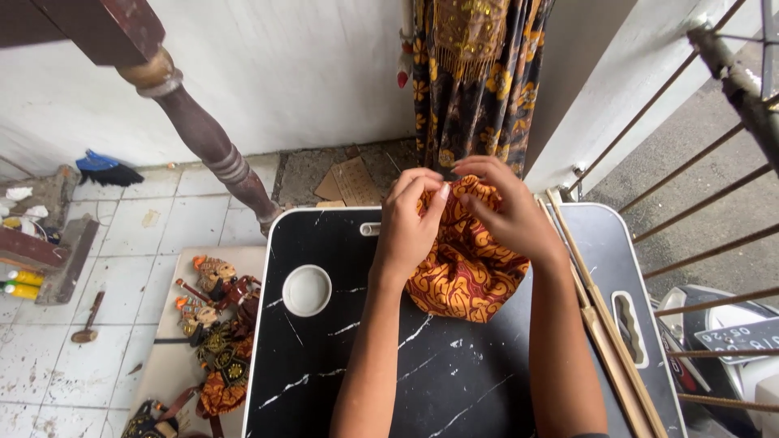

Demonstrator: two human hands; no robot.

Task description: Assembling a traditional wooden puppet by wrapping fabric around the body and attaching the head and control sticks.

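Head camera: two bare hands worked over one small black table (pixel 454 381) with white marble-like veins. The left hand (pixel 408 223) had its fingers curled and pressed together, pinching the upper edge of one piece of orange patterned cloth (pixel 462 280). The right hand (pixel 510 212) pinched the same edge just beside it, fingertips of both hands nearly touching. The cloth lay bunched on the table's far middle part, between the two forearms, lifted at the top where the hands gripped it.

One round white cup recess (pixel 307 289) sat in the tabletop left of the left wrist. A few thin wooden sticks (pixel 600 316), three as far as could be counted, lay along the table's right side, near the right forearm.

On the tiled floor to the left, one board (pixel 170 357) carried a heap of painted puppets (pixel 217 324); their number could not be told exactly. One small hammer (pixel 88 318) lay on the tiles left of the board. One turned wooden post (pixel 213 146) slanted down behind the table. One dark flowered cloth (pixel 475 77) hung against the far wall beyond the hands.
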